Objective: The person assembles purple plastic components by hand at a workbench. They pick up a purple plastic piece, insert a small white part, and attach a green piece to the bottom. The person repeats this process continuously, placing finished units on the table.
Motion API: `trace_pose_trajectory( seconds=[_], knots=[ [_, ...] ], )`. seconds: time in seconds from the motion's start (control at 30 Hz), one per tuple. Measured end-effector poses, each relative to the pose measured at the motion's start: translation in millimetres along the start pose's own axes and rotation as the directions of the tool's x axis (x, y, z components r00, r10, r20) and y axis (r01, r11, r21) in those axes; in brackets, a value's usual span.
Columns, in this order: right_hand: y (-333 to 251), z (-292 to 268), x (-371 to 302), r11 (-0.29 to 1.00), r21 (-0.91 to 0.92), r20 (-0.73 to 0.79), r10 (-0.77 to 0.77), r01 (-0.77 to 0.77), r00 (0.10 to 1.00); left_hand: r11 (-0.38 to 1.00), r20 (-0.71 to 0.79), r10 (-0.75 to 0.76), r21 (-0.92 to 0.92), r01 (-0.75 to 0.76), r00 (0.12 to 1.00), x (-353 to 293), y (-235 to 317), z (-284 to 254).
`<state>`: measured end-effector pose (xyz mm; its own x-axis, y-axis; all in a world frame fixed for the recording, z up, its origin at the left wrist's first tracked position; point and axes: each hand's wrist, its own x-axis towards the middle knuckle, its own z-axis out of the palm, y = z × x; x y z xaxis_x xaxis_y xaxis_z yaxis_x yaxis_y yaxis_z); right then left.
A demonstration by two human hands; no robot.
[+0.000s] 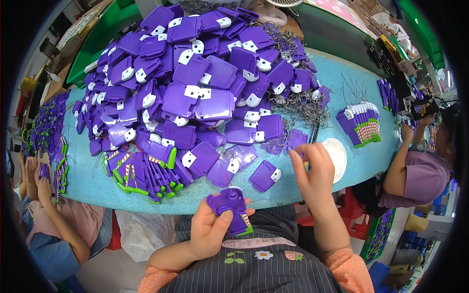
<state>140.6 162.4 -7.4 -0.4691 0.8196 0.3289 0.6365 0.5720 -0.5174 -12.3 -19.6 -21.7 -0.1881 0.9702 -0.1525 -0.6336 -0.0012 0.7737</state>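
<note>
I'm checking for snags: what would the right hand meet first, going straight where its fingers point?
Likely the purple piece just beyond the right hand, though depth is unclear.

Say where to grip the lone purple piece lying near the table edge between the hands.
Probably pinch the purple piece at its white tab, coming from the right: that tab sits on the side facing the right hand, while the pile lies to the far left. It lies flat, so come down from above.

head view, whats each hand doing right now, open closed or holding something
Left hand: closed on a purple plastic shell.
Right hand: partly curled; whether it pinches anything cannot be told.
</note>
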Motion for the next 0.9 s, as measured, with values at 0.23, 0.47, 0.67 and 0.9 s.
trace_pose_trajectory(
  seconds=[0.23,0.47,0.67,0.9],
  knots=[
    [3,19,8,0.998,-0.057,0.094,-0.013,0.019,0.995,0.998,-0.004,-0.065,0.009,0.065,0.998,-3,-1,6],
    [2,8,-2,0.995,0.103,0.005,-0.006,0.005,1.000,0.996,-0.098,-0.065,0.061,0.072,0.993,-3,-7,11],
    [2,19,9,0.995,-0.064,0.151,-0.061,0.071,0.987,0.995,-0.067,-0.064,0.069,0.069,0.996,3,-9,20],
    [5,-1,-8,0.823,0.539,0.152,0.117,-0.181,0.981,0.999,-0.035,-0.030,-0.019,0.029,0.999,7,-12,5]
  ],
)
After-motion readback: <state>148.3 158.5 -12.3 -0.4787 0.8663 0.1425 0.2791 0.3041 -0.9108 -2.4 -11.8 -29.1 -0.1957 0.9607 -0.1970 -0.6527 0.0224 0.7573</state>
